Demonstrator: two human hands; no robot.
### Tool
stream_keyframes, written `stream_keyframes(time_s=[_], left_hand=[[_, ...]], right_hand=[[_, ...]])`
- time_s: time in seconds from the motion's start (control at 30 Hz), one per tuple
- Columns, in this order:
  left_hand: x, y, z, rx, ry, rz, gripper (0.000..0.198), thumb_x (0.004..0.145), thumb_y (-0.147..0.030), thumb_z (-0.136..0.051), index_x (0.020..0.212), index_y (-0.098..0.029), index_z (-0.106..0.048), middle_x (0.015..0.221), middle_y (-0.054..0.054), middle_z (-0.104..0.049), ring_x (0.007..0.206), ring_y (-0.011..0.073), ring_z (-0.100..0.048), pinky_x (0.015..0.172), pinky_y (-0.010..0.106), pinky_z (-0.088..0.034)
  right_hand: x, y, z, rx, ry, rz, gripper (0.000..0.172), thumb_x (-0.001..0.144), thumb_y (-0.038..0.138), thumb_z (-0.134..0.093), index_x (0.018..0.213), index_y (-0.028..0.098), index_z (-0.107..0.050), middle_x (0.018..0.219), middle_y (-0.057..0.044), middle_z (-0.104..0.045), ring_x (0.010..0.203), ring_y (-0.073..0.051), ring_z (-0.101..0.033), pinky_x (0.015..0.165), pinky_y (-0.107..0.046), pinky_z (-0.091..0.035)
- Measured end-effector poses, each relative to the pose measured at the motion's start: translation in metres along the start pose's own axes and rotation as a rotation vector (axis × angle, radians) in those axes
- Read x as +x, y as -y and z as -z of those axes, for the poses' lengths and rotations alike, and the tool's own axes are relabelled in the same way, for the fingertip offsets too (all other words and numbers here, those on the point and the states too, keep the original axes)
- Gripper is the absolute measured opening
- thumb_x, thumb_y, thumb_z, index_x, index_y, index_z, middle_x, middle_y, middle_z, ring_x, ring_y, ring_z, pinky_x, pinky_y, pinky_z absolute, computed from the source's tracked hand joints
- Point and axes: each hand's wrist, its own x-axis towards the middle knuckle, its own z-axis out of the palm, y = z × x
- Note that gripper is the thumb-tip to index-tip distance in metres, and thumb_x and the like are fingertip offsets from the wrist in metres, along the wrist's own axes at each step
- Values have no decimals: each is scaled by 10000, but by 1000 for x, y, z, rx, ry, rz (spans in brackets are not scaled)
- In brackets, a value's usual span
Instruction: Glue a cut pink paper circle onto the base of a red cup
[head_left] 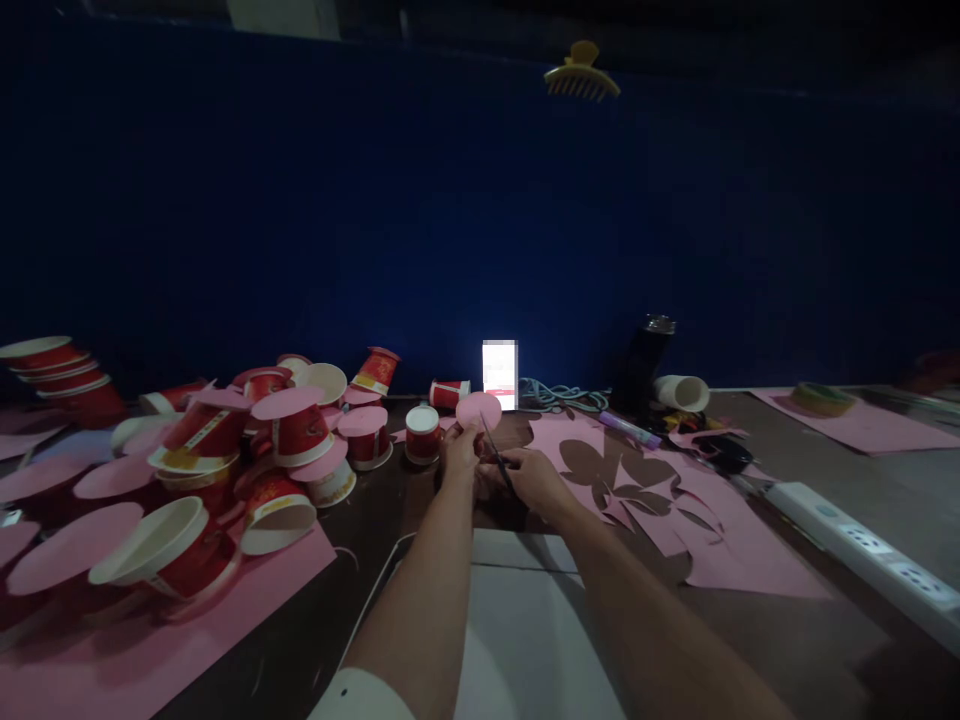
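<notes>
My left hand (pixel 459 447) is closed on a small pink paper circle (pixel 480 409), held up above the dark table. My right hand (pixel 531 474) grips black scissors (pixel 495 455), whose blades point up at the circle's lower edge. Both hands meet just in front of a white tray or sheet (pixel 525 620) that lies under my forearms. A lit phone screen (pixel 499 373) stands just behind the circle.
A heap of red paper cups (pixel 285 440) with pink discs on their bottoms fills the left. Cut pink paper sheets (pixel 675 500) lie to the right. A white power strip (pixel 862 550), a glue stick (pixel 628 430), a black bottle (pixel 645 370) and tape (pixel 823 398) sit further right.
</notes>
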Motion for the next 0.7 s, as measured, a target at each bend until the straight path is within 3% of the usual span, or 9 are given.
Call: stream_keyframes(time_s=[0.17,0.37,0.57,0.7], left_hand=[[-3,-1,2,-50,-6,19,303,477,-283,-748,649,-147,-538,489,-64,-516,385,32,-422,412,164,-281],[-5,2,4,-67,-24,15,323,474,-254,-741,723,-138,-571,515,-55,-544,411,30,-433,431,156,-296],[-7,1,3,-47,-27,28,284,516,-232,-716,751,-142,-583,543,-38,-566,444,46,-487,438,154,-319],[-11,1,2,-1,-5,3,320,519,-272,-733,776,-145,-590,540,-45,-557,430,44,-476,449,163,-338]], right_hand=[[-1,-2,20,-214,46,-168,424,585,416,-711,918,174,-612,712,-37,-671,536,-150,-571,456,-232,-364],[-1,-9,56,-783,-129,-262,384,608,426,-669,912,195,-623,839,-86,-685,735,-223,-629,575,-266,-352],[4,-14,69,-769,-12,-244,294,633,414,-645,780,160,-641,768,-82,-681,671,-184,-614,546,-251,-326],[2,-12,68,-784,-38,-244,293,682,392,-601,831,145,-648,851,-115,-687,762,-211,-631,587,-260,-359]])
